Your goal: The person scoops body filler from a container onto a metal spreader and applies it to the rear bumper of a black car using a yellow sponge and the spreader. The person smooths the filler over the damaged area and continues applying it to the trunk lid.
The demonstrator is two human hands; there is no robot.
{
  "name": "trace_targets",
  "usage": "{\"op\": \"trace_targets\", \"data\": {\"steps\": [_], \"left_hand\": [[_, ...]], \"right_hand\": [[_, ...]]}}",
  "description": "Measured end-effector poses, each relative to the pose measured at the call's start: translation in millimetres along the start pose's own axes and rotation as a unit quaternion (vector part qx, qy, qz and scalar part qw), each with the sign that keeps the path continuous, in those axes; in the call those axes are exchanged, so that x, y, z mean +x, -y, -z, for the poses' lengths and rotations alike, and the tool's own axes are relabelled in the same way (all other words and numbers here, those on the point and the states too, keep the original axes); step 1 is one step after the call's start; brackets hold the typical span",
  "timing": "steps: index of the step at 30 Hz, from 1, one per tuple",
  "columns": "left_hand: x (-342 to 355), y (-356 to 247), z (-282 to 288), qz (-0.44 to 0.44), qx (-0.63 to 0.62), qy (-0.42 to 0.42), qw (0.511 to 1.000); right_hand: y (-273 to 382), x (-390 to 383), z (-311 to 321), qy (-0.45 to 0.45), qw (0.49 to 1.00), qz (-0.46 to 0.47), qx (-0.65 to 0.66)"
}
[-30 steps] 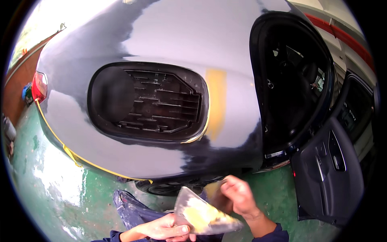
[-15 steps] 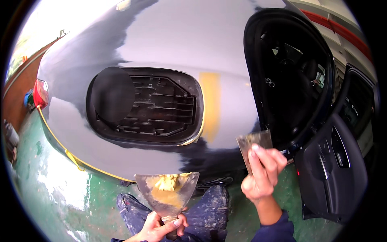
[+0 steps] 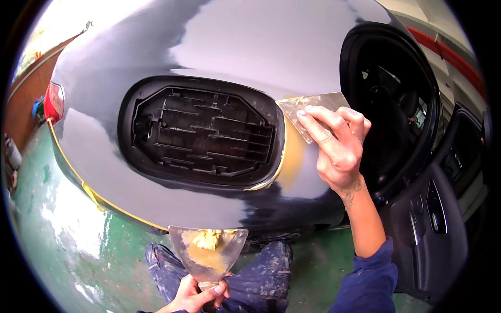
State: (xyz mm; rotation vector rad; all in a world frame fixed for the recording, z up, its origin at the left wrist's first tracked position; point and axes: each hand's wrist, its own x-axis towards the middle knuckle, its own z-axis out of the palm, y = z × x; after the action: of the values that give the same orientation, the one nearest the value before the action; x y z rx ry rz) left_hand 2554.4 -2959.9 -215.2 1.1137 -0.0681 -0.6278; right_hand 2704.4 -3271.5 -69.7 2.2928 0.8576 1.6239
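My left hand [image 3: 200, 295] is closed round the handle of a wide putty knife [image 3: 183, 249], held blade up in front of my knees. A lump of pale yellow putty [image 3: 207, 239] sits on its blade above a thinner smear. My right hand [image 3: 340, 143] pinches a flat metal spreader [image 3: 331, 101], fingers on its upper face. The spreader lies at the upper part of a yellow putty strip [image 3: 295, 151] on the grey car body panel [image 3: 203, 206]; whether its edge touches the surface I cannot tell. The strip runs along the right side of an oval recess.
The oval recess [image 3: 201, 128] is lined with ribbed black plastic. At right an open door [image 3: 433, 208] stands beside the dark door opening [image 3: 389, 109]. A red tail light [image 3: 54, 103] sits at far left. Yellow tape [image 3: 91, 194] edges the lower body above the green floor [image 3: 62, 250].
My right hand has moved up with the spreader, from the panel's lower edge to the upper putty strip. A dark round shape over the recess is gone. The left hand stays low with its knife.
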Motion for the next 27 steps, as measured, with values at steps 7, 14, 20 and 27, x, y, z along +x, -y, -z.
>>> {"op": "trace_targets", "data": {"steps": [7, 14, 20, 27], "left_hand": [[3.6, -7.4, -2.9, 0.010, -0.009, 0.018, 1.000], [5.1, -4.1, -0.4, 0.011, -0.018, 0.018, 1.000], [3.5, -2.3, 4.2, 0.004, -0.025, 0.014, 1.000], [6.4, -1.0, 3.9, 0.003, -0.036, 0.014, 0.999]], "right_hand": [[-11.6, -13.0, 5.5, -0.019, 0.999, -0.033, 0.003], [-9.7, -4.8, 1.9, -0.008, 1.000, -0.023, -0.013], [-2.6, -12.5, 1.5, -0.064, 0.988, -0.137, 0.018], [4.2, -3.8, -1.0, -0.032, 0.996, -0.082, -0.021]]}}
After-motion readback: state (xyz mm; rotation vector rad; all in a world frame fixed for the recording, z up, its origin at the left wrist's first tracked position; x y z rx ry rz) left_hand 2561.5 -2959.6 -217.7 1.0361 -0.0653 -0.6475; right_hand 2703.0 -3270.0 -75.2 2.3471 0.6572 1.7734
